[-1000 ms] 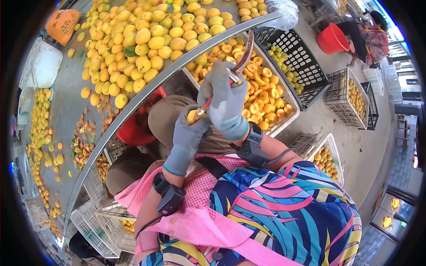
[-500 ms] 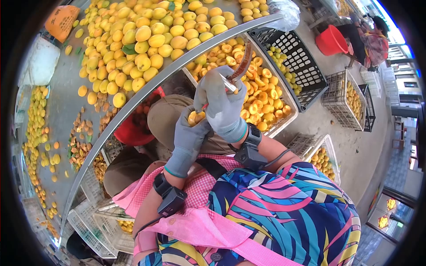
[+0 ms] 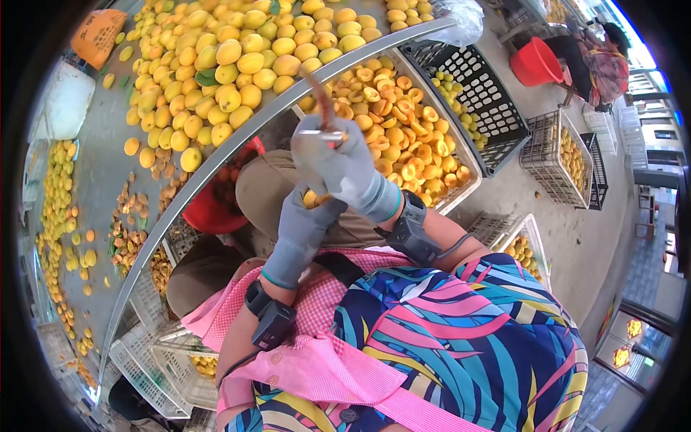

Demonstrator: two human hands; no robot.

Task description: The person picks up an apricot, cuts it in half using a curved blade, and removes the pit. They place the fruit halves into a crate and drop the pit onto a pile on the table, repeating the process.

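Observation:
My left hand (image 3: 296, 229), in a grey work glove, is closed around an apricot (image 3: 314, 199), of which only a small part shows. Just above it, my gloved right hand (image 3: 344, 164) grips a knife (image 3: 326, 109) with a curved, rust-brown blade pointing up and away from me. The right hand is close over the left, and its fingers partly cover the fruit. Beyond the right hand stands a pale crate (image 3: 463, 196) holding many pitted apricot halves (image 3: 425, 147).
A metal-edged table (image 3: 389, 47) bears heaps of whole apricots (image 3: 237, 57) and loose pits (image 3: 128, 234). Under its edge is a red tub (image 3: 212, 210). At right are a black crate (image 3: 497, 93), a crate of fruit (image 3: 554, 155), a red bucket (image 3: 536, 63) and a seated person (image 3: 606, 72).
My right hand has turned and shifted left, swinging the knife blade from leaning right to leaning left. My left hand stays nearly in place, with more of the apricot covered.

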